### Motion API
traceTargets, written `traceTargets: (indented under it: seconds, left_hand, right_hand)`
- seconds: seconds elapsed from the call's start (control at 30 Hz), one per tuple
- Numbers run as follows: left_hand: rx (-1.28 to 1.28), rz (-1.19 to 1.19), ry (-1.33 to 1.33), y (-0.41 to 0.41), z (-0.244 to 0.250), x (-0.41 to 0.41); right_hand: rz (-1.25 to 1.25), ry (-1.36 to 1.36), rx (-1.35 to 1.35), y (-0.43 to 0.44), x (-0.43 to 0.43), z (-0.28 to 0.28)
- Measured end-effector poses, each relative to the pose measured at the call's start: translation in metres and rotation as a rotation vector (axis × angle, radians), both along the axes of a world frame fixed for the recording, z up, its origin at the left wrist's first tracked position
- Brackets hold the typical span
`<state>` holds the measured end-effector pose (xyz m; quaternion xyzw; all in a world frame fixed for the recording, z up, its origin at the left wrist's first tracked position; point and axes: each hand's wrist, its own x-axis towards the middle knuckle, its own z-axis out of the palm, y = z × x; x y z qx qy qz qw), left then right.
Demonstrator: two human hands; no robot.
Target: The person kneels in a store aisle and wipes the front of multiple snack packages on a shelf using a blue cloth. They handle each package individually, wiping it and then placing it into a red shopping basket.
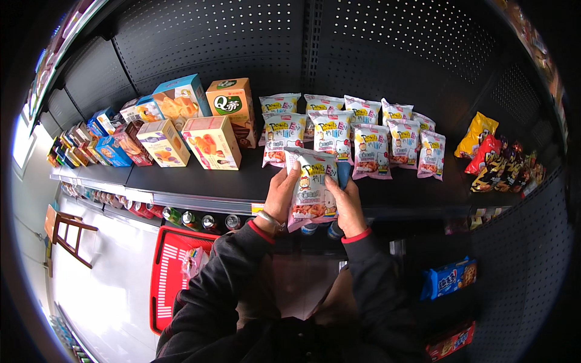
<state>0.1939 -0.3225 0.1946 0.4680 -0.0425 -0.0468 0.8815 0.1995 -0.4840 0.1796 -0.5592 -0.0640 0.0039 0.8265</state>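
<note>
A pink and white snack bag with a cartoon cat print is held upright between my two hands, in front of the shelf edge. My left hand grips its left side, thumb on the front. My right hand grips the right side with the thumb on the front; a blue item, possibly a cloth, shows behind that hand. Just beyond, similar snack bags stand in two rows on the black shelf. The fingers behind the held bag are hidden.
Boxed snacks line the shelf to the left, and yellow, red and black packets stand at the right. Drink cans sit on the level below. A red shopping basket holding a packet is at lower left, near a wooden stool.
</note>
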Motion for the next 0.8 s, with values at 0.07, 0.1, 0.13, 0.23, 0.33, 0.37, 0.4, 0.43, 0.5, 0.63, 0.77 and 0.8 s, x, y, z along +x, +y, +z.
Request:
traceTargets:
  seconds: [0.07,0.1,0.13,0.23,0.33,0.37,0.4,0.43,0.5,0.63,0.77,0.8]
  left_hand:
    - [0.093,0.063,-0.054,0.005,-0.014,0.008]
    - [0.141,0.092,-0.077,0.006,-0.016,0.009]
    - [0.076,0.093,-0.072,0.006,-0.017,0.011]
    - [0.204,0.112,-0.132,-0.002,-0.01,0.004]
    - [0.206,0.098,-0.129,-0.006,-0.009,0.001]
    - [0.199,0.091,-0.124,-0.007,-0.008,0.001]
    - [0.201,0.101,-0.139,-0.007,-0.009,0.002]
    - [0.206,0.088,-0.126,-0.006,-0.011,0.003]
    - [0.214,0.061,-0.101,-0.003,-0.01,0.003]
    - [0.116,0.013,-0.026,-0.005,0.0,-0.002]
    - [-0.032,0.028,0.04,0.012,0.004,-0.001]
    - [-0.107,0.082,0.02,0.022,0.008,-0.005]
  right_hand:
    - [-0.05,-0.065,-0.016,0.002,0.002,0.002]
    - [-0.077,-0.095,-0.022,0.003,0.003,0.002]
    - [-0.102,-0.132,-0.038,0.004,0.003,0.003]
    - [-0.14,-0.149,-0.17,0.003,0.003,-0.001]
    - [-0.16,-0.022,-0.251,-0.002,0.002,-0.008]
    - [-0.148,0.005,-0.189,-0.005,0.003,-0.009]
    - [-0.134,0.032,-0.126,-0.008,0.004,-0.006]
    - [-0.121,0.059,-0.063,-0.009,0.004,-0.004]
    - [-0.069,0.077,0.038,-0.009,0.0,0.005]
    - [-0.046,0.034,-0.04,-0.025,0.0,0.002]
    - [-0.026,0.186,0.064,-0.033,0.03,-0.039]
    - [0.04,0.207,0.142,-0.025,0.027,-0.029]
